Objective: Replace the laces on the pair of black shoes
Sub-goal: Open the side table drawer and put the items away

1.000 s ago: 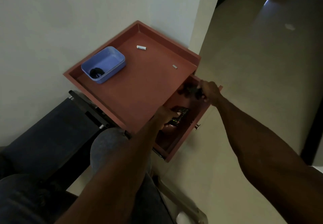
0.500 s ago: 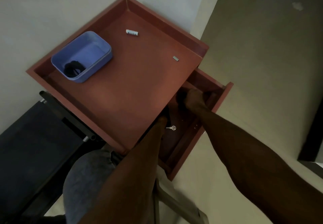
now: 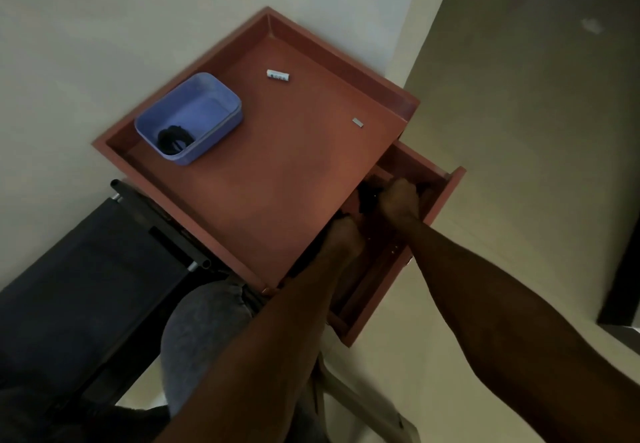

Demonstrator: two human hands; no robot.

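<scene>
Black laces [image 3: 173,138] lie coiled in a blue plastic tub [image 3: 207,103] on the red-brown side table [image 3: 277,172]. Below the table top a drawer [image 3: 446,193] stands pulled out, and both my hands are inside it. My right hand [image 3: 398,200] is curled in a fist around a black object [image 3: 367,197] at the drawer's far end. My left hand [image 3: 343,235] reaches in under the table top, which hides its fingers.
A small white item [image 3: 278,75] and a small grey piece [image 3: 357,122] lie on the table top. The table stands against a white wall. A dark folding chair [image 3: 104,269] is at the left, my knee [image 3: 204,332] is below, and tiled floor [image 3: 519,165] lies to the right.
My right hand has gone from the drawer's front rim down to its far end. My left hand has reached further under the table top. The view has shifted.
</scene>
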